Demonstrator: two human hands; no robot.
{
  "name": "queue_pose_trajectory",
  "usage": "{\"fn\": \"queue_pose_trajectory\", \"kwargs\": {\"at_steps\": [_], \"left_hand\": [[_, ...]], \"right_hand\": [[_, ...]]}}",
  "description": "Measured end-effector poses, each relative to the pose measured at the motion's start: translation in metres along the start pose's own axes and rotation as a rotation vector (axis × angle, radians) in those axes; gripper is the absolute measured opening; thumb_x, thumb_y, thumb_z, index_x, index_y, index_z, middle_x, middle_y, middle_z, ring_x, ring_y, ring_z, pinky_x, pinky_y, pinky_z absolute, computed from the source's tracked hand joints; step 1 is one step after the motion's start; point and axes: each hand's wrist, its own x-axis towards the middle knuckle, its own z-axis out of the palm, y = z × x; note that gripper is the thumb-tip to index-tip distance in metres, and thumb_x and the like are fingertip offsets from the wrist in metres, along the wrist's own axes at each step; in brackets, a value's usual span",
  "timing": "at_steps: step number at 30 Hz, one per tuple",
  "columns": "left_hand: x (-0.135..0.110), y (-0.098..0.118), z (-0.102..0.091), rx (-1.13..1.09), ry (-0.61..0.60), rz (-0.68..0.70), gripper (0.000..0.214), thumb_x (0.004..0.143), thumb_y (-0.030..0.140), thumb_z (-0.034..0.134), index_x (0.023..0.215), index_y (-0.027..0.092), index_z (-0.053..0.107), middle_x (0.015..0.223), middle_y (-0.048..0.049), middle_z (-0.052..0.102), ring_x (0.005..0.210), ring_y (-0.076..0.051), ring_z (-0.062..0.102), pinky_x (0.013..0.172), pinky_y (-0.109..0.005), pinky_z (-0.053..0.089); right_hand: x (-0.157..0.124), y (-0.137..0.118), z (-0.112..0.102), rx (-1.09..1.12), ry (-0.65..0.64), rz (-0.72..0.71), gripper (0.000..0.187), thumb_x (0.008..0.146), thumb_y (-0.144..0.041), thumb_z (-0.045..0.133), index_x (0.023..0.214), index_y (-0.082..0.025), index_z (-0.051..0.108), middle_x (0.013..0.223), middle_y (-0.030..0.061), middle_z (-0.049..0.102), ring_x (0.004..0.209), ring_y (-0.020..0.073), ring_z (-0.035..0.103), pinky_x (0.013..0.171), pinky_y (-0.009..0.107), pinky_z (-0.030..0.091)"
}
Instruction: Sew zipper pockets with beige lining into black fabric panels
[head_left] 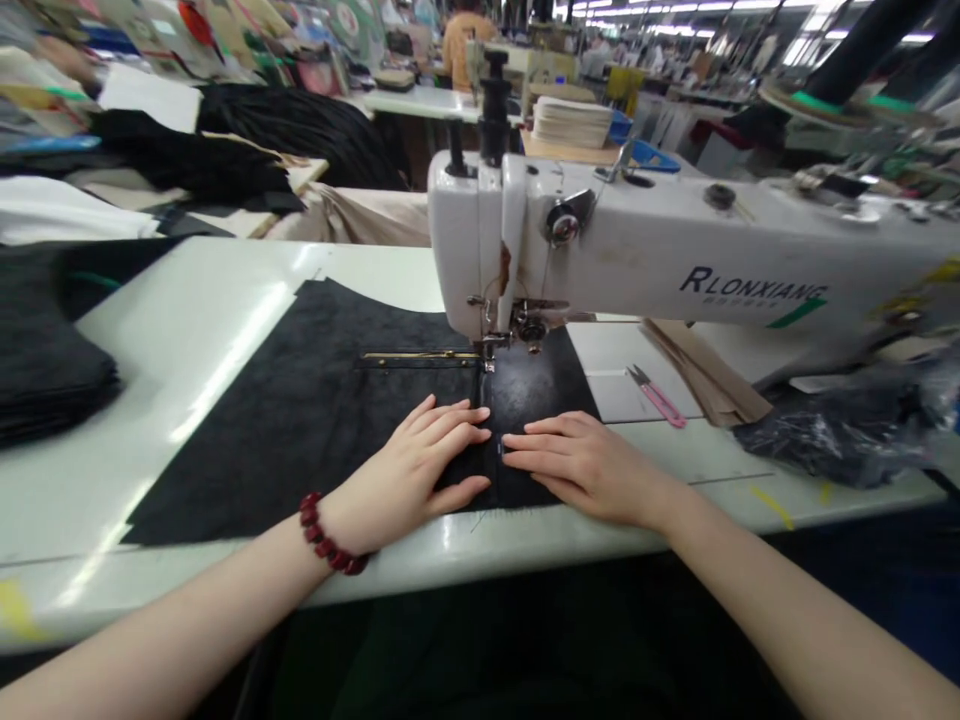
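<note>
A large black fabric panel (300,420) lies flat on the table under the needle and presser foot (489,362) of a white sewing machine (637,240). A gold-toothed zipper (420,356) runs across it, left of the foot. My left hand (420,455), with a dark red bead bracelet (326,540) at the wrist, rests flat on the panel, fingers stretched toward a vertical seam (493,440). On the seam's other side my right hand (581,462) lies with fingers extended on the panel, beside a small tag (501,449). Neither hand grips anything.
Pink thread snips (657,396) lie right of the panel, near brown strips (709,375) and a plastic-wrapped dark bundle (862,415). Stacked black pieces (52,350) sit at the left. Behind are fabric piles (300,125) and a person in orange (463,45).
</note>
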Motion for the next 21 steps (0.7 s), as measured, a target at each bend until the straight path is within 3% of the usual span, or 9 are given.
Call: {"fn": "queue_pose_trajectory", "kwargs": {"at_steps": [21], "left_hand": [[0.002,0.0017,-0.004,-0.05,-0.041,-0.027,0.044,0.092,0.053,0.06,0.125,0.025,0.056,0.147,-0.0055,0.05,0.142,-0.026,0.039,0.123,-0.055,0.023]], "right_hand": [[0.0017,-0.0006,0.0015,-0.092,0.002,-0.031,0.038,0.103,-0.024,0.044,0.139,-0.024,0.055,0.144,0.0046,0.057,0.127,0.0233,0.052,0.101,0.044,0.04]]}}
